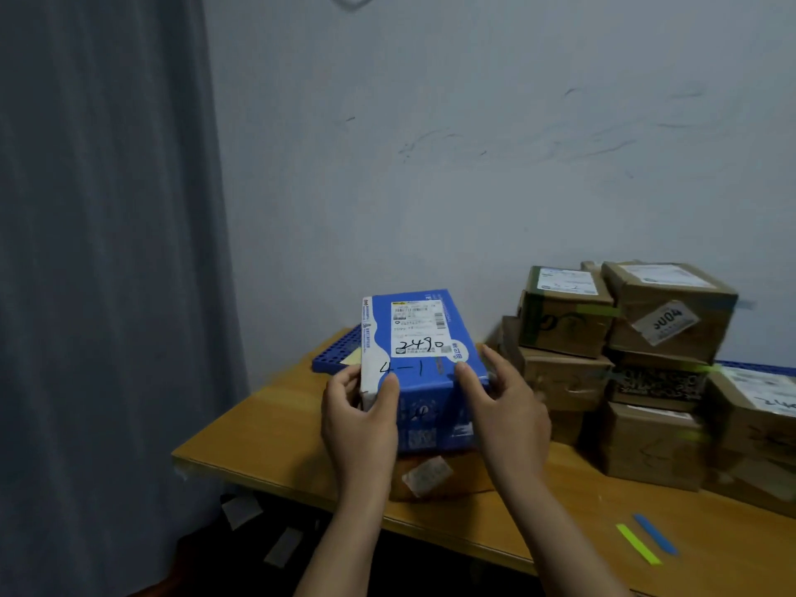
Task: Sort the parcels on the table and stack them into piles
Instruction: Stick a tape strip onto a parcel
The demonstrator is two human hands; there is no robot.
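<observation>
On the blue parcel [430,383] I read "2490" handwritten across its white label [417,325], and "4—1" inked just below.

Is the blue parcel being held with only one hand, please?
No, the left hand and the right hand both grip the blue parcel, one at each side.

A blue box [430,407] hides most of the brown box [433,478] beneath it, and the right edge crops a blurred parcel [760,409].
</observation>
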